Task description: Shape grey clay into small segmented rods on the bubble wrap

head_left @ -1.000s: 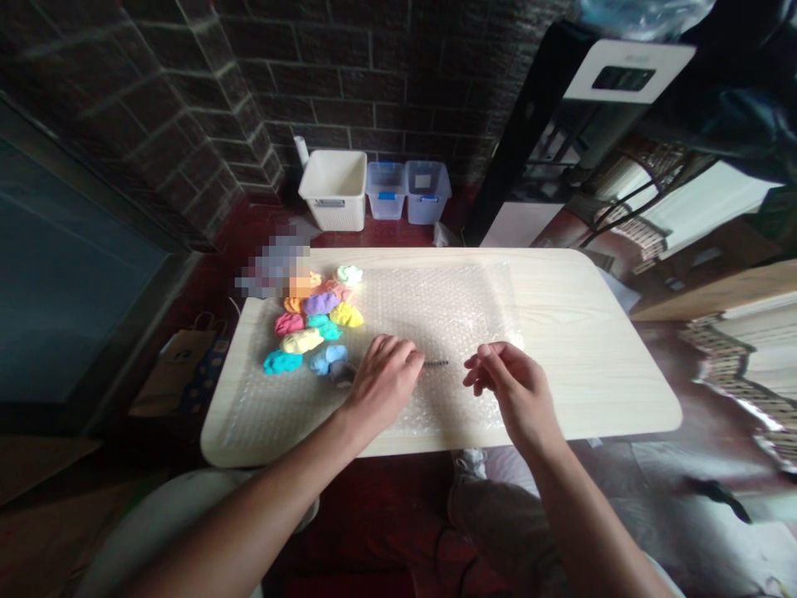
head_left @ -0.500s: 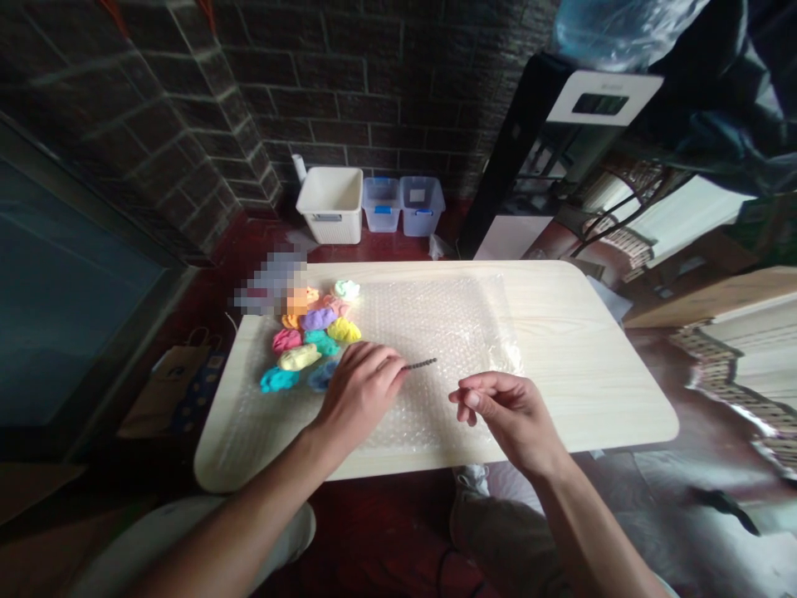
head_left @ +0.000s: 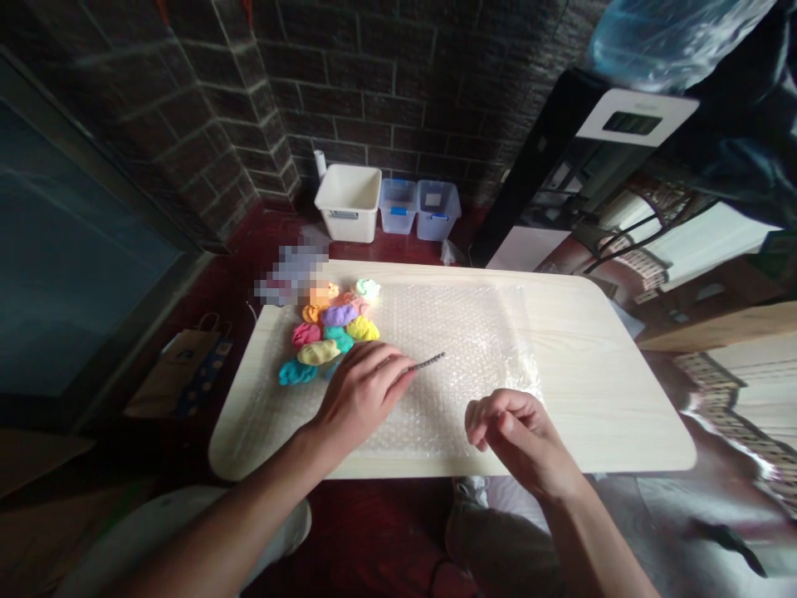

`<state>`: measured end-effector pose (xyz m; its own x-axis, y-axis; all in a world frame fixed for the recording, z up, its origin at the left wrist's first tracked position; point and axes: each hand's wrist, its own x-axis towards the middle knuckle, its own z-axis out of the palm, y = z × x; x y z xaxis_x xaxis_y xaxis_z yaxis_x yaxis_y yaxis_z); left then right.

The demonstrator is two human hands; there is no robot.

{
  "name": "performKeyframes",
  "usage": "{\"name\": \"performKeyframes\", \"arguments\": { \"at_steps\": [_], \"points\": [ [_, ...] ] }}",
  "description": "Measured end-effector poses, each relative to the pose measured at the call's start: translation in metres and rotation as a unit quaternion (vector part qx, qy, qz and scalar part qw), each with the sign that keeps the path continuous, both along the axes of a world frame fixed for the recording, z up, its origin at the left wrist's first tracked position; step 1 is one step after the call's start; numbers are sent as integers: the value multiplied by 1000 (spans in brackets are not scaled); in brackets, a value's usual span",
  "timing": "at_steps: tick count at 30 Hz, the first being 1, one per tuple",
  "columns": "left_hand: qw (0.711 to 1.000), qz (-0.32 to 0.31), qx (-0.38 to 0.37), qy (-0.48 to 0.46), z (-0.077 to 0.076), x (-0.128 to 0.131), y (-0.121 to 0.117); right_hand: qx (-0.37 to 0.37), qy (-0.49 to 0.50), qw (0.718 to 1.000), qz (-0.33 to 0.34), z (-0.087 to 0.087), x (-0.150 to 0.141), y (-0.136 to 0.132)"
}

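My left hand (head_left: pixel 364 386) is closed, its fingertips pinching one end of a thin dark beaded rod (head_left: pixel 431 361). The rod points to the right and slightly away from me, above the bubble wrap (head_left: pixel 436 320). Near the front edge of the table, my right hand (head_left: pixel 507 423) is curled, thumb against the bent fingers; whatever may be inside is hidden. Just beyond my left hand lie several soft crumpled lumps in different colours, among them a yellow lump (head_left: pixel 363 328), a purple lump (head_left: pixel 339 316) and a teal lump (head_left: pixel 297 372). A blue lump is mostly covered by my left hand.
The bubble wrap covers the left and middle of a pale wooden table (head_left: pixel 613 374). A blurred-out item (head_left: pixel 290 274) sits at its far left corner. On the floor behind stand a white bin (head_left: pixel 349 203) and two clear boxes, with a water dispenser (head_left: pixel 541 183) to their right.
The right hand has moved slightly right and towards me, its fingers curling in more. The left hand still grips the rod, now tilted up a little more. The whole view has shifted.
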<state>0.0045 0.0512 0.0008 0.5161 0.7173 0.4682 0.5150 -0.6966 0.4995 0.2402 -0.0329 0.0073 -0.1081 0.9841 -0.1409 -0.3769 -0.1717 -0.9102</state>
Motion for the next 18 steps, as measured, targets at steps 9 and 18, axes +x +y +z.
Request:
{"name": "performKeyframes", "arguments": {
  "at_steps": [9,18],
  "points": [
    [988,-27,-124,-90,-7,13,-12,-37,-22,982,-182,-8,-9,17],
    [989,-36,-121,-82,-8,21,-18,-13,-23,980,-200,-14,-26,13]
  ]
}}
